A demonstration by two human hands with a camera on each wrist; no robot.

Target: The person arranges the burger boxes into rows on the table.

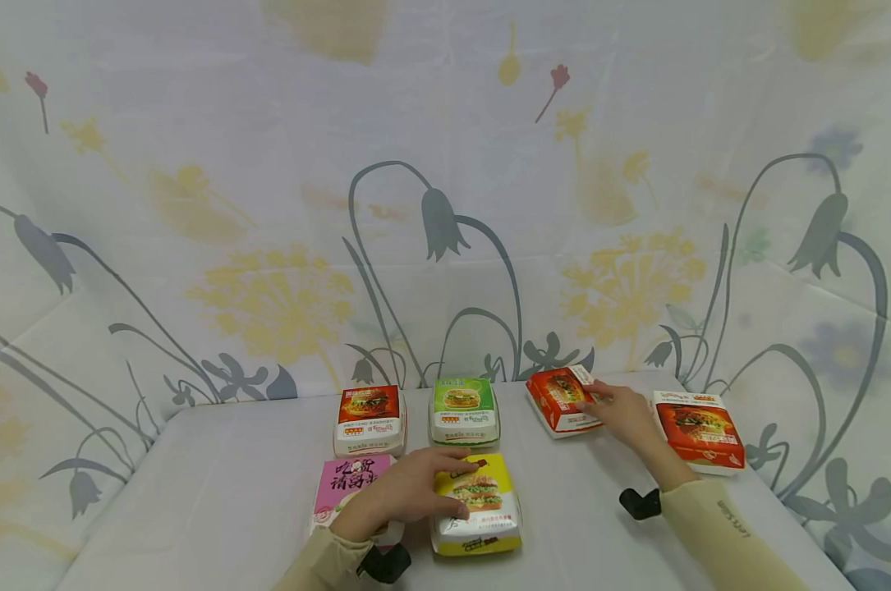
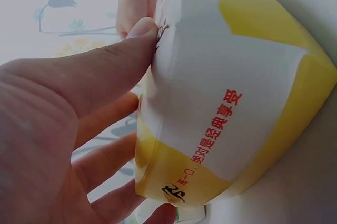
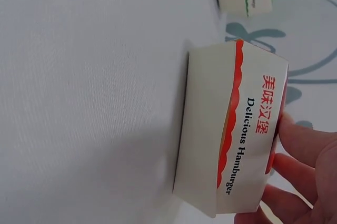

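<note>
My left hand point(image 1: 408, 490) rests on the lid of a yellow-and-white burger box point(image 1: 478, 497), near the front middle. In the left wrist view, thumb and fingers point(image 2: 113, 66) spread over the top of that box. Farther back on the right, my right hand point(image 1: 628, 417) touches a red burger box point(image 1: 561, 392) that stands at an angle. The right wrist view shows the "Delicious Hamburger" side of this box point(image 3: 247, 124), with thumb and fingers lying along its top. A pink-topped box point(image 1: 342, 492) is partly hidden behind my left hand and wrist.
Behind the front boxes stand a red-and-white box point(image 1: 369, 420) and a green-and-white box point(image 1: 463, 414). Another red box point(image 1: 700, 431) sits beside my right forearm. All are on a white-covered table point(image 1: 216, 492), with a flower-printed curtain point(image 1: 445, 107) at its back and sides.
</note>
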